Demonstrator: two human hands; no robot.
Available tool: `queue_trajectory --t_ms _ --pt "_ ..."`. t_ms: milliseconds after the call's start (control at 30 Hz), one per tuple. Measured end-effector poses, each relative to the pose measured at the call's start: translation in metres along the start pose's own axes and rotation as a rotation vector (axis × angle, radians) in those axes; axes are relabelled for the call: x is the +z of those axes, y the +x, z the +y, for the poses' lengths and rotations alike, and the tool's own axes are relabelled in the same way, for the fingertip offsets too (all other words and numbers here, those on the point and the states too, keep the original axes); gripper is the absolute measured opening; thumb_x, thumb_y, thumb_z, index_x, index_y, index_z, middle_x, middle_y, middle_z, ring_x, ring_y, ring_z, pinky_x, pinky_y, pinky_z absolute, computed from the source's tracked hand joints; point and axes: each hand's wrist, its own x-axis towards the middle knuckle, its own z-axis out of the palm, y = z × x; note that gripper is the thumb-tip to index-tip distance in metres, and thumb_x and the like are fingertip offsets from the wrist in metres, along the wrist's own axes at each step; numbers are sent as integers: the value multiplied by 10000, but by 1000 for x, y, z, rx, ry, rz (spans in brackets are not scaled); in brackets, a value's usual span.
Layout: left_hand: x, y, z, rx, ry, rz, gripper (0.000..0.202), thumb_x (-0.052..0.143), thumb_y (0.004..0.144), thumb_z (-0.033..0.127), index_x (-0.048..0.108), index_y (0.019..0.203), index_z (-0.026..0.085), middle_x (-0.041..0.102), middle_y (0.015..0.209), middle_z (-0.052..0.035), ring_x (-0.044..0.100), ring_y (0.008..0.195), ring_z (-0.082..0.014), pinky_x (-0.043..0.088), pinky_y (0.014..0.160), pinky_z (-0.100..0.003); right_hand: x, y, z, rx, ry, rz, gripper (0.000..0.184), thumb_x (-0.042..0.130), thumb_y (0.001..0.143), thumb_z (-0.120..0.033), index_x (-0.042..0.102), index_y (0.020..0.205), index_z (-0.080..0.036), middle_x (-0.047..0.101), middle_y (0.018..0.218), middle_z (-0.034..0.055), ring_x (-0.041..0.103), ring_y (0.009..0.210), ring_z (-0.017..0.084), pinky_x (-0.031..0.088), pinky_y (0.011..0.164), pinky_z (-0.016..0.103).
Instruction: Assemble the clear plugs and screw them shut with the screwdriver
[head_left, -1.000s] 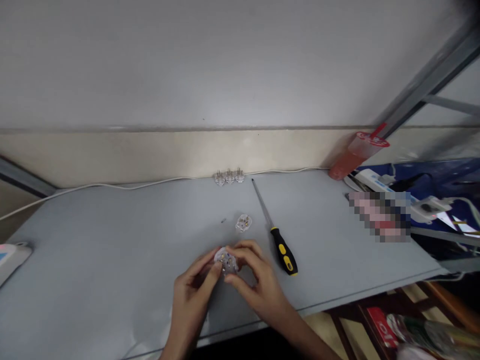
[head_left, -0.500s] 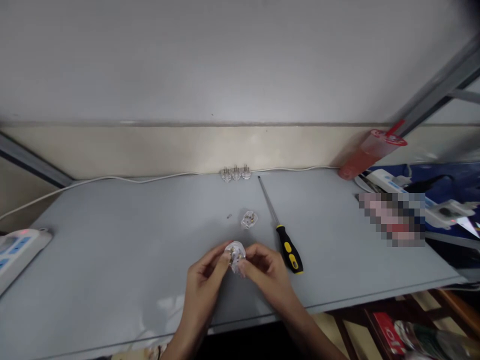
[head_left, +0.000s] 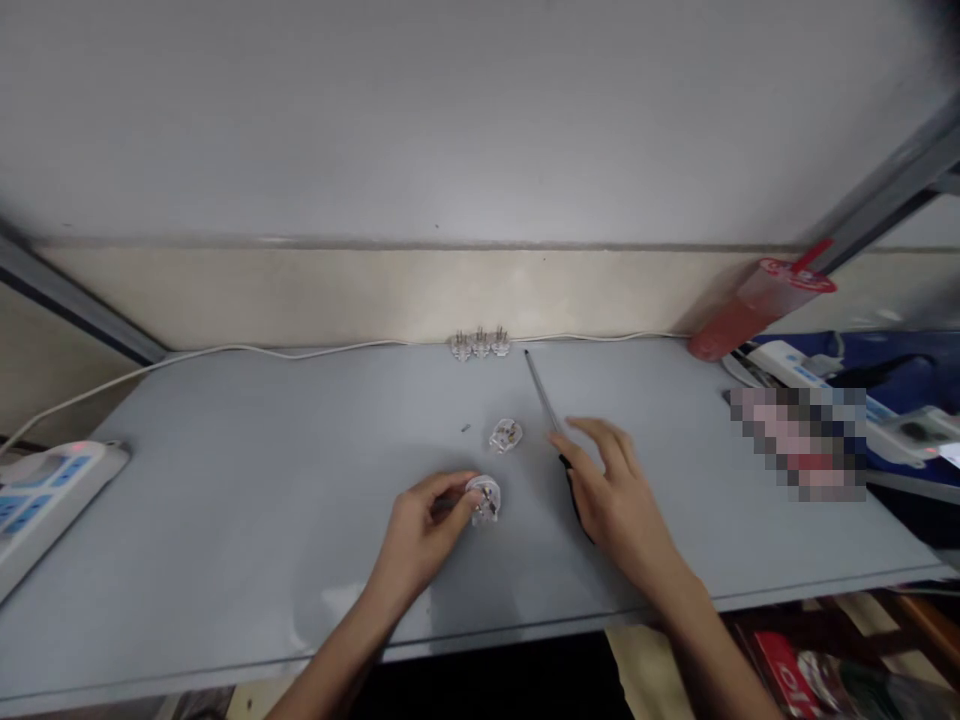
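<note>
Clear plastic plug [head_left: 484, 499] pinched in left hand [head_left: 420, 530]; right hand [head_left: 611, 495] spread above one screwdriver [head_left: 543, 398]; one plug cover [head_left: 505, 435] nearby; one three-pin block [head_left: 480, 344] at upper centre.

You're in a small workshop-style corner set up for electrical work; your grey bench [head_left: 225, 450] carries a screwdriver [head_left: 541, 395], clear plugs [head_left: 480, 345] and a power strip [head_left: 52, 510].

Dim, even light — soft shadows beneath the left hand [head_left: 420, 530], edges bowed, blurred.
</note>
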Motion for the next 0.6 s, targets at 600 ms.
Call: queue_trajectory --t_ms 600 --pt "-2 67 5 289 781 -8 198 561 841 106 729 939 144 675 965 -117 651 875 -254 484 801 -345 -80 54 -31 -811 -312 -198 369 539 828 -167 508 1192 -220 617 1127 88 496 1249 235 434 1039 455"
